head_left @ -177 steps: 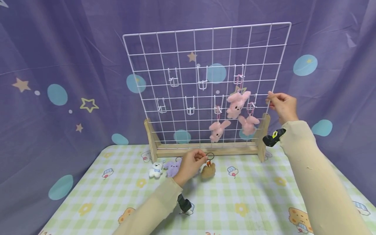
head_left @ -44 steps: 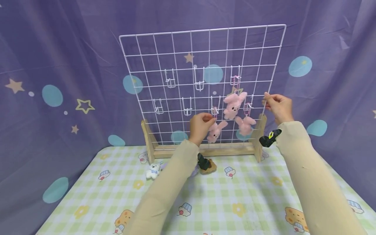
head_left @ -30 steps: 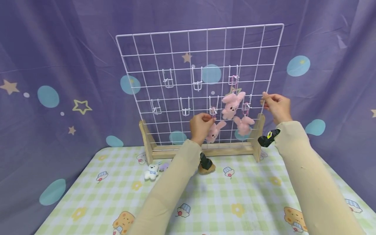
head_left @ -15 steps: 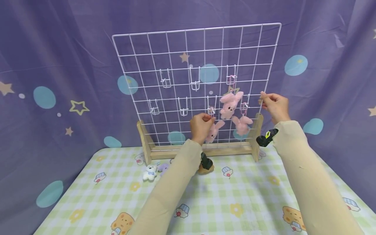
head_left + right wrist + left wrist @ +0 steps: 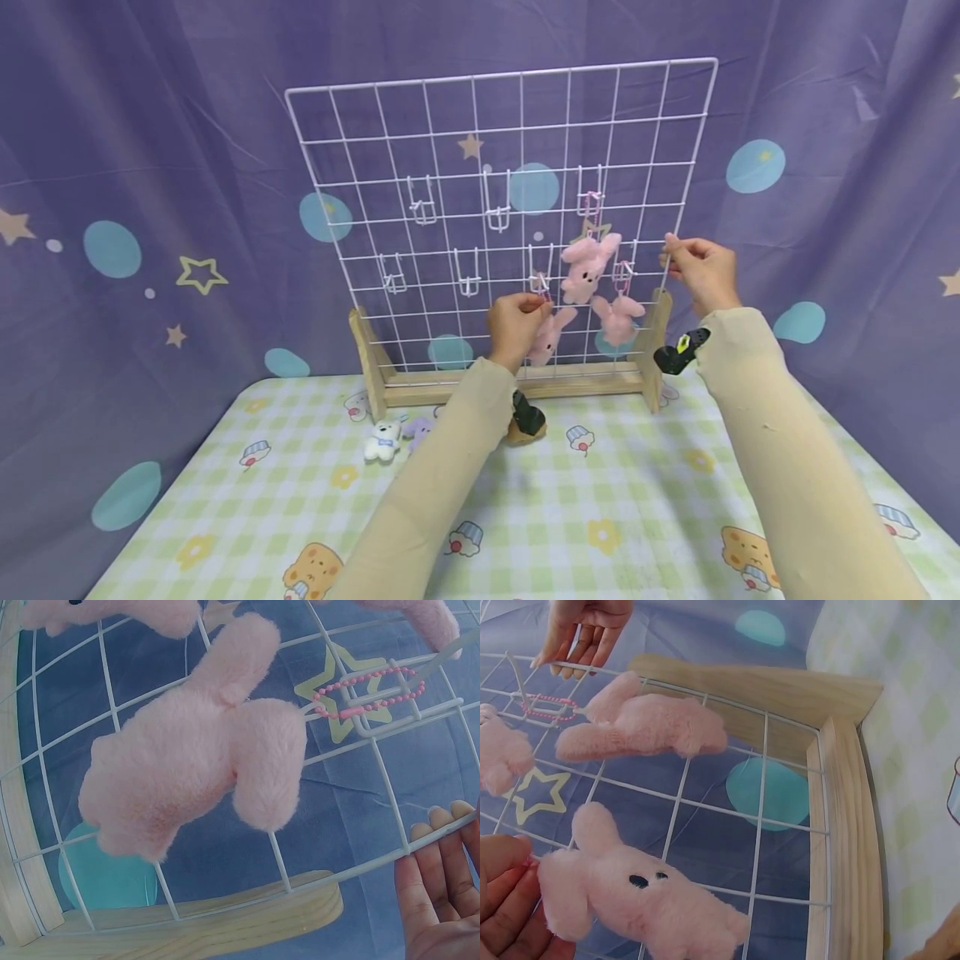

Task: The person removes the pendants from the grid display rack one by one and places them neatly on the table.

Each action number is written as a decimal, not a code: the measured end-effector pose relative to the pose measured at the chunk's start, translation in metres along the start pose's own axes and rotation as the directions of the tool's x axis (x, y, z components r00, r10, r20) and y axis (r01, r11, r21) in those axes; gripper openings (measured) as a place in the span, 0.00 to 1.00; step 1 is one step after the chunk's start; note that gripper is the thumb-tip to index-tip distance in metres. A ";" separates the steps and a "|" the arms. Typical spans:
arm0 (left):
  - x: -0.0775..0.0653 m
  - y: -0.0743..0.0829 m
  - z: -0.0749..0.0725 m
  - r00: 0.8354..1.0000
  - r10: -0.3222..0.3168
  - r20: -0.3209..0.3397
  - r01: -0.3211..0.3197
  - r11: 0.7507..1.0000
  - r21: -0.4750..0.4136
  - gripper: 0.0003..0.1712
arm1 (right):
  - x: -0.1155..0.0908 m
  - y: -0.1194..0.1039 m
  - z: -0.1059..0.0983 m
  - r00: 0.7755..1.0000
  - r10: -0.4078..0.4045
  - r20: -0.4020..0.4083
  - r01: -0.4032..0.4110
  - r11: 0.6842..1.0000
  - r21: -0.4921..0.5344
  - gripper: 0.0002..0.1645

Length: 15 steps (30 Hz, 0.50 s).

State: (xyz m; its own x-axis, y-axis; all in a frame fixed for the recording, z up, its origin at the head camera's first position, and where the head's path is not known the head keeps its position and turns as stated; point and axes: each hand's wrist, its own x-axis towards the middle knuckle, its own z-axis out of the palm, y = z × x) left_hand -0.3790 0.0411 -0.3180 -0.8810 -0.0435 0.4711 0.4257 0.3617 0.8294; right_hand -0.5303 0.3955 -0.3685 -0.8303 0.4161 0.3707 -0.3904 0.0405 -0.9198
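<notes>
My left hand (image 5: 513,332) pinches the pink bead chain of a plush bunny keychain (image 5: 549,335), just below a white hook on the wire grid rack (image 5: 522,129). In the left wrist view that bunny (image 5: 641,896) hangs face outward beside the fingers (image 5: 506,870). My right hand (image 5: 708,271) holds the grid's right edge between thumb and fingers. Two more pink bunnies hang nearby: one on the upper right hook (image 5: 587,271), the other back outward on the lower right hook (image 5: 618,321). The right wrist view shows the latter's bead chain (image 5: 371,688) looped over its hook.
A white bear plush (image 5: 384,440) and a purple plush (image 5: 417,431), partly covered by my left sleeve, lie on the checked tablecloth (image 5: 600,483). Below my left wrist camera a brown plush (image 5: 527,432) shows partly. Several bare hooks (image 5: 469,283) hang on the grid's left side. Behind it is a purple curtain.
My left hand has let go of the brown plush's ring on the table and risen to the bunny's chain. That bunny has just shifted slightly right. The right hand stays on the grid edge.
</notes>
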 end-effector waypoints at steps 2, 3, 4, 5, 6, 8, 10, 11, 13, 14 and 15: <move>0.000 0.000 0.001 1.000 -0.001 0.004 0.001 1.000 -0.016 0.06 | -0.025 -0.033 0.007 0.998 0.048 0.032 -0.049 0.998 0.034 0.24; 0.000 0.000 0.001 1.000 -0.004 0.005 0.004 1.000 -0.025 0.06 | -0.032 -0.041 0.009 0.997 0.065 0.033 -0.066 0.997 0.041 0.24; 0.000 0.000 0.001 1.000 -0.007 0.006 0.007 0.999 -0.034 0.06 | -0.036 -0.046 0.010 0.996 0.078 0.034 -0.079 0.996 0.048 0.23; 0.000 0.000 0.002 1.000 -0.015 0.010 0.015 0.999 -0.050 0.06 | -0.037 -0.047 0.010 0.996 0.083 0.039 -0.085 0.994 0.068 0.23; 0.000 0.000 0.002 1.000 -0.022 0.012 0.023 0.998 -0.066 0.06 | -0.035 -0.044 0.009 0.996 0.075 0.043 -0.077 0.995 0.062 0.23; -0.001 0.001 0.002 0.999 -0.034 0.019 0.035 0.995 -0.090 0.06 | -0.024 -0.031 0.006 0.998 0.044 0.052 -0.047 0.997 0.057 0.24; -0.001 0.001 0.003 0.999 -0.038 0.027 0.041 0.993 -0.108 0.06 | 0.000 0.000 -0.001 0.999 -0.002 0.033 0.001 1.000 0.024 0.27; -0.001 0.001 0.003 0.999 -0.039 0.035 0.043 0.992 -0.119 0.06 | 0.005 0.006 -0.003 0.999 -0.016 0.031 0.016 1.000 0.026 0.28; -0.002 0.001 0.003 0.998 -0.041 0.049 0.047 0.990 -0.134 0.06 | 0.013 0.017 -0.004 0.999 -0.049 0.019 0.049 0.999 0.023 0.28; -0.002 0.002 0.003 0.998 -0.040 0.055 0.047 0.989 -0.138 0.06 | 0.015 0.020 -0.005 0.998 -0.056 0.013 0.055 0.998 0.023 0.29; -0.002 0.002 0.002 0.997 -0.043 0.063 0.052 0.987 -0.149 0.06 | 0.017 0.022 -0.005 0.998 -0.058 0.005 0.058 0.998 0.022 0.29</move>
State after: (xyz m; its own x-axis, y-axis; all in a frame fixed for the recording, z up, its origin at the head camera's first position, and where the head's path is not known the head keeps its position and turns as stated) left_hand -0.3766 0.0441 -0.3183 -0.9096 -0.0002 0.4155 0.4057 0.2162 0.8881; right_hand -0.5510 0.4080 -0.3832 -0.8085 0.4084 0.4238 -0.4462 0.0443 -0.8938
